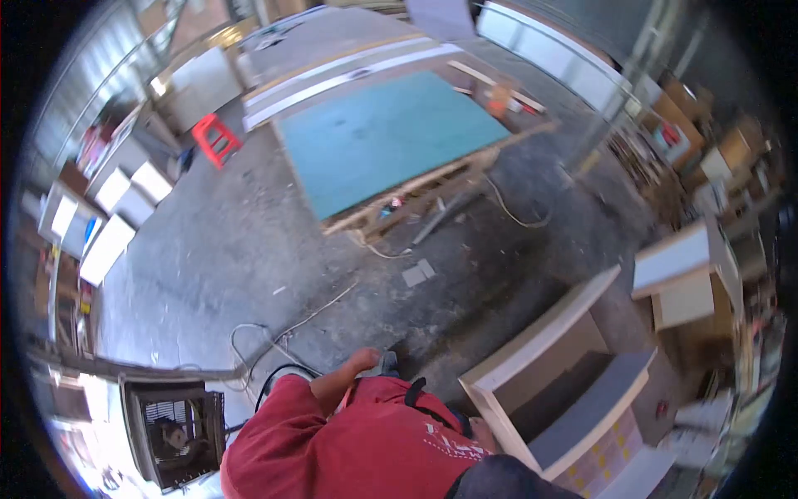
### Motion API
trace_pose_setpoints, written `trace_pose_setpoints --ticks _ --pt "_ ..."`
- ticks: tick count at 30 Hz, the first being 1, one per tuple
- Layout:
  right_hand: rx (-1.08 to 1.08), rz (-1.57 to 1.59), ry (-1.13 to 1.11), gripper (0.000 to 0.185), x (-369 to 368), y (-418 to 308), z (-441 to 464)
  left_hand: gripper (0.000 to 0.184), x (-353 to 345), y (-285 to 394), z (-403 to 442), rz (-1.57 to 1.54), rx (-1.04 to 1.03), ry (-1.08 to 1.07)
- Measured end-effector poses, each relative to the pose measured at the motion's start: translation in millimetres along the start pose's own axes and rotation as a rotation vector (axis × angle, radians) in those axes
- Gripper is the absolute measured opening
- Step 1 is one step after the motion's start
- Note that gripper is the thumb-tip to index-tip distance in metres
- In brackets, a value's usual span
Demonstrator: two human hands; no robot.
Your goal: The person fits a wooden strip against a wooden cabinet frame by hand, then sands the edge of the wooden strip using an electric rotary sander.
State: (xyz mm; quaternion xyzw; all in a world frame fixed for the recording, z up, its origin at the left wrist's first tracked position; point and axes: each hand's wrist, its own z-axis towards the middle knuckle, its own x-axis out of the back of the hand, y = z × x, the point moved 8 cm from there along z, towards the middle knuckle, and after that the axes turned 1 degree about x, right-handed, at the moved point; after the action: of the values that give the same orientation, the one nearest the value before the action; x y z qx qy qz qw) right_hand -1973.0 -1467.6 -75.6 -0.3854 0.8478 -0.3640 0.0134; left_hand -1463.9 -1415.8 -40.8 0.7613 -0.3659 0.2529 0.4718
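Observation:
My left hand [363, 359] is low in the view, at the end of the arm that leaves the red sleeve, beside a small grey object [387, 363]. Its fingers are too small and blurred to make out. My right hand [480, 432] shows only in part, between the red shirt [374, 432] and the near edge of an open wooden box-like cabinet [519, 353]. Its fingers are hidden, and whether it touches the cabinet is unclear. A curved grey panel [594, 407] lies across the cabinet's right side.
A green-topped worktable [391, 137] stands ahead, with wood strips on its far right. A red stool [216, 139] is at its left. Cables [312, 314] trail over the floor. White-and-wood units [677, 262] stand right, a black barred frame [174, 432] lower left.

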Motion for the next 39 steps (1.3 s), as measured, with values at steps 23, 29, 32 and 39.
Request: trace_pose_setpoints --ticks 23,29,32,39 --pt "0.614 -1.156 -0.652 0.063 -202 -521 128 0.051 1 -150 -171 -1.304 0.75 0.733" --pt "0.966 -1.007 -0.775 0.06 -367 -709 70 0.074 43 -180 -190 -1.64 0.984 0.606" --pt "1.042 -0.887 -0.859 0.054 -452 -787 37 0.073 34 -236 -172 -1.618 0.998 0.677" --pt "1.157 -1.135 -0.635 0.048 -644 -824 162 0.028 136 -406 -227 -0.156 0.676 0.274"
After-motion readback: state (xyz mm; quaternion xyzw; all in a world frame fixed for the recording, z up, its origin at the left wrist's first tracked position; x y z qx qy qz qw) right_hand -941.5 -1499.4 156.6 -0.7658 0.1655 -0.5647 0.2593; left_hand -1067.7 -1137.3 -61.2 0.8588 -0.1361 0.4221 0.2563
